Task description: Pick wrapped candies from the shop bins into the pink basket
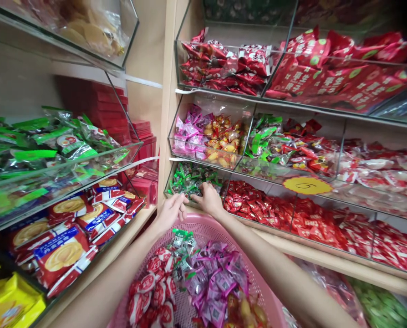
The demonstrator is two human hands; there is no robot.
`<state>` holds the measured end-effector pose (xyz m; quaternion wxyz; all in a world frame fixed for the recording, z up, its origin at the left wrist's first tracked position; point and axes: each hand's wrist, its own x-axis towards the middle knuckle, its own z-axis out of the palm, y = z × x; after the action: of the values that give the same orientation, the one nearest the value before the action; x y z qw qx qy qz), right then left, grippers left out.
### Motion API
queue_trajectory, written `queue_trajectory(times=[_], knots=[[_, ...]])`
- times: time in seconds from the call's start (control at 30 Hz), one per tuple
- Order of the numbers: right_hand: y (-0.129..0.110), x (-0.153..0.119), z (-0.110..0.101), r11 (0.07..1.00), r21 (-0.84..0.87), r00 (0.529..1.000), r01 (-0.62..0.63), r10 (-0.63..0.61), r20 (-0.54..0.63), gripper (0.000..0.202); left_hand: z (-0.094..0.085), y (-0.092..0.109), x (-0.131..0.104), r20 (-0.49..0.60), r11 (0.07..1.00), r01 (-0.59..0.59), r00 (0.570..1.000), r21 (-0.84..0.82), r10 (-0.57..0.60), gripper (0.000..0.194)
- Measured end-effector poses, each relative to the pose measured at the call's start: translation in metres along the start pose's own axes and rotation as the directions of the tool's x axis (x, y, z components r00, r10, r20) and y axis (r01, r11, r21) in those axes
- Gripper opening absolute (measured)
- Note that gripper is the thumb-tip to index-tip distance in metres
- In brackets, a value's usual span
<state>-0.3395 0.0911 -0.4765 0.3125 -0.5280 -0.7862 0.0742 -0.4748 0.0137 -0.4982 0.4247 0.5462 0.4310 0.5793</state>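
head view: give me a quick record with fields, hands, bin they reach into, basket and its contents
left hand: left hand at the front edge of the bin, fingers curled, hold unclear
right hand: right hand reaching into the bin, fingers on the candies
bin: clear bin of green-wrapped candies
basket: pink basket below the hands
basket contents: red-and-white candies, purple candies, a few green ones

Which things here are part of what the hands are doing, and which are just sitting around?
In use: left hand, right hand, green candies, pink basket.
Just there: red candies, yellow tag, biscuit packs, purple candies bin.
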Motion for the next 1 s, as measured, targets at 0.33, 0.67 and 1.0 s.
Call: queue_trajectory(times=[0.33,0.67,1.0], knots=[[0.017,-0.016,-0.009,0.953,0.292,0.994,0.076,-0.051,-0.094,0.020,-0.002,0.001,0.000,0.012,1.000,0.015,1.000,0.018,-0.015,0.035],[0.002,-0.075,-0.001,0.326,0.907,0.951,-0.266,-0.068,0.303,0.031,0.007,0.002,-0.001,0.045,0.993,-0.031,0.999,0.118,0.026,0.032],[0.017,-0.076,-0.005,0.370,0.887,0.951,-0.277,-0.029,0.309,0.029,0.012,-0.002,0.002,0.101,0.990,-0.053,0.994,0.130,0.040,0.030]])
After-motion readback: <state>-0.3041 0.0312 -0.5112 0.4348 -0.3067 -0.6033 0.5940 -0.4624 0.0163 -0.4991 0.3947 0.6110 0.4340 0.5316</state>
